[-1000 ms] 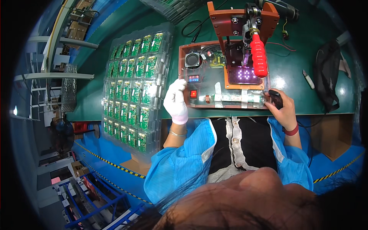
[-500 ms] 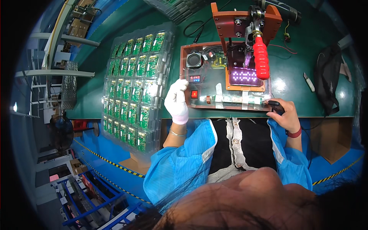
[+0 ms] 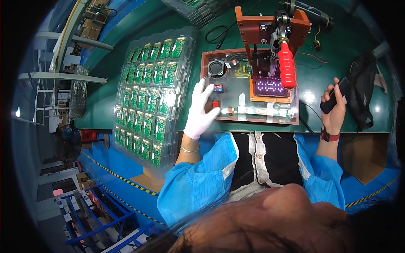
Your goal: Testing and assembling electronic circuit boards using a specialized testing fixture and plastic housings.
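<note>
My left hand (image 3: 200, 111), in a white glove, is open at the left edge of an orange-framed test fixture (image 3: 226, 90). Its fingers are spread, with the thumb beside a lit red rocker switch (image 3: 216, 104) and the fingertips near a small digital meter (image 3: 217, 88). Whether the thumb touches the switch I cannot tell. My bare right hand (image 3: 335, 107) is closed round a small black handheld device (image 3: 338, 96), to the right of the fixture. Under the fixture's red-handled toggle clamp (image 3: 287, 67), rows of small lights glow on a dark panel (image 3: 270, 86).
Left of the fixture lies a clear plastic tray (image 3: 179, 105) with several rows of green circuit boards (image 3: 168, 72). A black mesh pouch (image 3: 363, 90) and a utility knife lie at the right. A round speaker (image 3: 216, 68) sits inside the fixture; more trays are stacked behind.
My right hand has moved right and away from the fixture's right end with the black device. My left hand's fingers have spread, and its thumb has come beside the red switch.
</note>
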`<move>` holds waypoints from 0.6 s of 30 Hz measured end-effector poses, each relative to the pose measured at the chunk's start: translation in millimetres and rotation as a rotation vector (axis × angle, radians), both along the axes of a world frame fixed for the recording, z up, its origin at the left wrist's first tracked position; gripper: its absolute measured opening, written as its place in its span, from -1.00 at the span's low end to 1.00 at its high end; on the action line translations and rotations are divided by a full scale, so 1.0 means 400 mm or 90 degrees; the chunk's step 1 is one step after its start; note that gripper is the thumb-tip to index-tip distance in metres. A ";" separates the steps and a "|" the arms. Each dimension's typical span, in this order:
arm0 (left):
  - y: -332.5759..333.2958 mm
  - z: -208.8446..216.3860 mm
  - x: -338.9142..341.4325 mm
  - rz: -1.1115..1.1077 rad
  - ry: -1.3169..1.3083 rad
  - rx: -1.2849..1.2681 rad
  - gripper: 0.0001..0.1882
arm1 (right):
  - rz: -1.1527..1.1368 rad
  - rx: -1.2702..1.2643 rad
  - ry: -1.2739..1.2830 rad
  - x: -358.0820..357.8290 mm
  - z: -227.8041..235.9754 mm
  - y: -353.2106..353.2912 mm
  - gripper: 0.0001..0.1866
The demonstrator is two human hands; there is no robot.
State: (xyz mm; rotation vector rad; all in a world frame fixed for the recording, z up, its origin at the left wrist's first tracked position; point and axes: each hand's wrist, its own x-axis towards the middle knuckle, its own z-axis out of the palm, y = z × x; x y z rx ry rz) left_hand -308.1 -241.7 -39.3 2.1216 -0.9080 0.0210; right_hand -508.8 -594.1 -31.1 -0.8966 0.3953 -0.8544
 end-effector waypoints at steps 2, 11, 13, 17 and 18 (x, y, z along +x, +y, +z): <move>0.002 -0.001 -0.005 0.007 -0.018 -0.011 -0.36 | -0.059 -0.148 0.008 0.038 0.046 0.025 -0.61; 0.009 -0.018 -0.005 0.043 0.032 -0.051 -0.42 | -0.036 -1.263 -0.256 0.220 0.315 0.113 -0.72; 0.002 -0.010 0.007 0.042 0.029 -0.055 -0.42 | -0.063 -1.303 -0.320 0.247 0.327 0.108 -0.74; -0.046 0.017 -0.002 -0.013 -0.069 -0.018 -0.45 | -0.087 -0.963 -0.131 0.261 0.445 0.062 -0.74; -0.083 0.044 -0.016 -0.070 -0.072 -0.013 -0.48 | -0.027 -0.828 -0.126 0.271 0.516 0.065 -0.79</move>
